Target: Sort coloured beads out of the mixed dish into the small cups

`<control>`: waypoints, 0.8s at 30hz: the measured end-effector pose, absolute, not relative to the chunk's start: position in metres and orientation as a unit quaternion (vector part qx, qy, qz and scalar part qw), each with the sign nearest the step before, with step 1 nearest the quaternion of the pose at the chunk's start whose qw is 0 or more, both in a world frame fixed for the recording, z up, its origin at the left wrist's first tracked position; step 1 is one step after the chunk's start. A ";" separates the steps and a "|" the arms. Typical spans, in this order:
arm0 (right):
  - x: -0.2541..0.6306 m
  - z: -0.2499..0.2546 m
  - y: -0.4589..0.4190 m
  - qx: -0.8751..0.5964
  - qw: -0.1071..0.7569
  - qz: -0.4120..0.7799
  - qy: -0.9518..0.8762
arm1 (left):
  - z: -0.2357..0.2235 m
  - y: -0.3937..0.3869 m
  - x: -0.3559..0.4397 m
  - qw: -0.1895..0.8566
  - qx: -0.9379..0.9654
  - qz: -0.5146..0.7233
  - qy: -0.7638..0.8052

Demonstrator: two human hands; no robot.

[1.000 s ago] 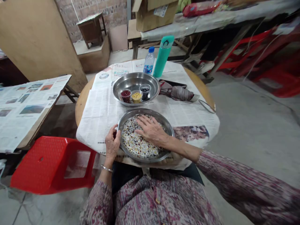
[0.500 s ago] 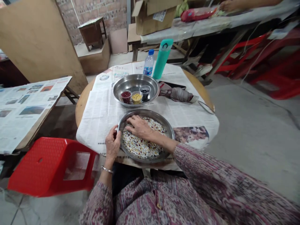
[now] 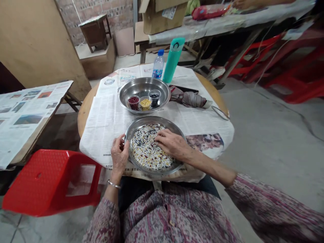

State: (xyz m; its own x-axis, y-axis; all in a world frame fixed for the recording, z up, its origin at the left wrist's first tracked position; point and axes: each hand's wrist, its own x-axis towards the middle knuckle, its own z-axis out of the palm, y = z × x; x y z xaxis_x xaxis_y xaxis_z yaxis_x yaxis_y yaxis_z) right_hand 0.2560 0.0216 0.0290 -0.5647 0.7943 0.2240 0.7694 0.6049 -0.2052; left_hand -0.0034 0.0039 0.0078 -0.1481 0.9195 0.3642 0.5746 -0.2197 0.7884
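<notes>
Beans (image 3: 145,152) in pan (image 3: 169,123); right hand (image 3: 173,144) atop

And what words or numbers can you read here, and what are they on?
None can be read for certain.
Newspaper on the round table: print too small and blurred.
Newspaper on the left: print too small.
Clear bottle's label: too blurred.
Cardboard box's label: too blurred.
Red packet: markings too blurred.
Teal bottle: dark curved mark; can't tell if it's a logo.
</notes>
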 end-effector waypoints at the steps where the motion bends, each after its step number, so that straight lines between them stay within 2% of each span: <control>1: 0.259 0.029 0.022 -0.470 0.149 0.030 -0.870 | 0.012 0.002 -0.004 0.144 0.642 0.459 0.597; 4: 0.265 0.030 0.019 -0.524 0.129 0.010 -0.842 | 0.033 -0.007 -0.002 0.013 0.728 0.380 0.570; 5: 0.266 0.029 0.017 -0.527 0.120 0.011 -0.841 | 0.040 -0.012 0.000 0.001 0.767 0.328 0.552; 9: 0.272 0.027 0.001 -0.483 0.097 0.063 -0.868 | 0.061 -0.028 0.017 0.037 0.853 0.111 0.509; 12: 0.270 0.021 -0.010 -0.455 0.113 0.105 -0.877 | 0.061 -0.033 0.035 0.075 0.855 0.058 0.509; 18: 0.251 0.005 -0.007 -0.455 0.198 0.172 -0.851 | 0.038 -0.020 0.063 0.179 0.827 0.109 0.521; 24: 0.238 0.015 0.032 -0.498 0.259 0.180 -0.808 | 0.026 0.022 0.066 0.184 0.790 0.263 0.522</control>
State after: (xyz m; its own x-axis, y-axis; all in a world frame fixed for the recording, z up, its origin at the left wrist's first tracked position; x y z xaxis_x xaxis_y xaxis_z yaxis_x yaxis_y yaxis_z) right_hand 0.2376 0.0324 0.0154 -0.3698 0.8976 0.2400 0.7107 0.4397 -0.5491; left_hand 0.0660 0.0223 0.0263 0.3169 0.9218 0.2232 0.7286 -0.3872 0.5649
